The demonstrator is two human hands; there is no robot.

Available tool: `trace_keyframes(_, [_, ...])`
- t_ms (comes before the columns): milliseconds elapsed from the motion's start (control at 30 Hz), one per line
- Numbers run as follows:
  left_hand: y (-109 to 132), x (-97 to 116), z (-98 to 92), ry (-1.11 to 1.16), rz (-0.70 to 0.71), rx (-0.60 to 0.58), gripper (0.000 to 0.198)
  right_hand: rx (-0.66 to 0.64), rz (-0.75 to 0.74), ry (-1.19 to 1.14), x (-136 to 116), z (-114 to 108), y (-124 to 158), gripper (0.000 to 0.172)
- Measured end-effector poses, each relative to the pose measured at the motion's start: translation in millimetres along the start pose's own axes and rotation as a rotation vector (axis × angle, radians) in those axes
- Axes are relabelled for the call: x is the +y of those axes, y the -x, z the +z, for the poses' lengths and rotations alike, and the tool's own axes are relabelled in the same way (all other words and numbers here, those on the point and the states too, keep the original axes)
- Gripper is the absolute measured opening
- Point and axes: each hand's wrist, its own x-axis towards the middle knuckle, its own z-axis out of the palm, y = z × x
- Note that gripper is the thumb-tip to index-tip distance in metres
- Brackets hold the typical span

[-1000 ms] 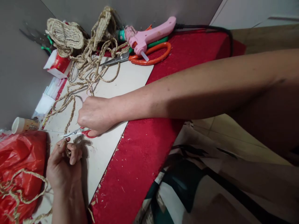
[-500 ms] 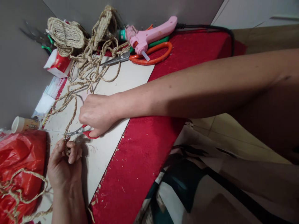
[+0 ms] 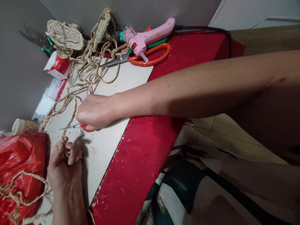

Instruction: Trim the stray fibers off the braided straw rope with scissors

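My left hand [image 3: 67,165], palm up at the lower left, pinches a braided straw rope [image 3: 73,117] between its fingertips. From there the rope runs up beside my right hand toward a tangle of the same cord. My right hand [image 3: 97,111] is closed round the red handles of small scissors [image 3: 75,126], back of the hand facing me. The slim blades point left and look nearly closed. They cross the rope a little above my left fingertips; whether they touch it I cannot tell.
A white board [image 3: 106,131] lies on red cloth [image 3: 131,156] scattered with straw bits. Behind lie large orange-handled scissors [image 3: 161,54], a pink glue gun [image 3: 152,32] with its cable, and a rope bundle [image 3: 65,36]. A red plastic bag [image 3: 25,156] and paper cup [image 3: 23,126] are at left.
My right hand has shifted slightly up and left, moving the scissors off my left fingertips. The blades have come closer together. My left hand still holds the rope in nearly the same place.
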Motion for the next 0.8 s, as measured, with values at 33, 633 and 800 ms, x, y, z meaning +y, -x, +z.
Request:
trace_keyframes(33, [-0.4, -0.3, -1.1, 0.011, -0.002, 0.003, 0.012, 0.012, 0.021, 0.0, 0.1, -1.0, 0.8, 0.021])
trace_keyframes(633, [-7.1, 2.0, -9.3, 0.152, -0.088, 0.022, 0.018, 0.019, 0.086, 0.017, 6.6, -0.9, 2.4, 0.031])
trace_keyframes(800, [-4.9, 4.4, -6.7, 0.19, -0.094, 0.006, 0.017, 0.036, 0.132, -0.005, 9.1, -5.5, -0.7, 0.02])
